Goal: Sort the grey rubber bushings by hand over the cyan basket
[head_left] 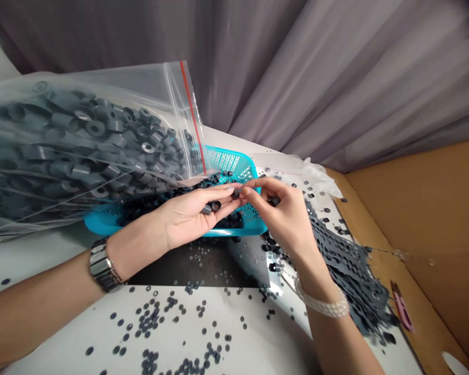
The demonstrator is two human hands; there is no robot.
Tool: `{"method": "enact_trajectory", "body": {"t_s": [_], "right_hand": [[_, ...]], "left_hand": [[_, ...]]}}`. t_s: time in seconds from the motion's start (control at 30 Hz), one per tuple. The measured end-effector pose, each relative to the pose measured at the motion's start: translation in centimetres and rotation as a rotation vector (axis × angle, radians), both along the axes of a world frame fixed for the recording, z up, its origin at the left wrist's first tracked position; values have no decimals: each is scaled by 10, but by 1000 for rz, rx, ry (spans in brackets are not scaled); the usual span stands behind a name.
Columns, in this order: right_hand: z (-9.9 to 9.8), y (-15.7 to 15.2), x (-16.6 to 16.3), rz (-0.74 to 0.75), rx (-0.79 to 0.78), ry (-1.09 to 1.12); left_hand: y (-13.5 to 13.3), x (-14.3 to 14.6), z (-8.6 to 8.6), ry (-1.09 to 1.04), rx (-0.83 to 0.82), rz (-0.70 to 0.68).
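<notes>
My left hand lies palm up over a turquoise basket, with a few small grey rubber rings cupped in its palm. Its fingertips meet those of my right hand, and together they pinch one small grey ring. My right hand's fingers are curled closed, with a dark piece showing behind them. A metal watch sits on my left wrist and a pearl bracelet on my right. The basket holds many dark rings.
A big clear zip bag full of grey rings leans over the basket at the left. Punched grey rubber sheets lie at the right beside a cardboard wall. Small dark discs litter the white table. Grey curtain hangs behind.
</notes>
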State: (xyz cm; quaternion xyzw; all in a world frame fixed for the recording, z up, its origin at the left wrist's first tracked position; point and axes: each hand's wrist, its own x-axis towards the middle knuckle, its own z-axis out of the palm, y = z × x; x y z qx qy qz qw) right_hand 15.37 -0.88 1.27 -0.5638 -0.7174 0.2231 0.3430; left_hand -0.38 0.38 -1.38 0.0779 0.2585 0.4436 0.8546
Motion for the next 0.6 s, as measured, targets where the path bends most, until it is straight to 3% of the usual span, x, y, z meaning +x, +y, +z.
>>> {"method": "enact_trajectory", "body": {"t_s": [0.27, 0.6], "right_hand": [[1, -11, -12, -46, 119, -292], [3, -9, -5, -85, 176, -267]], "left_hand": [[-1, -1, -3, 95, 37, 9], [-1, 1, 0, 43, -37, 42]]}}
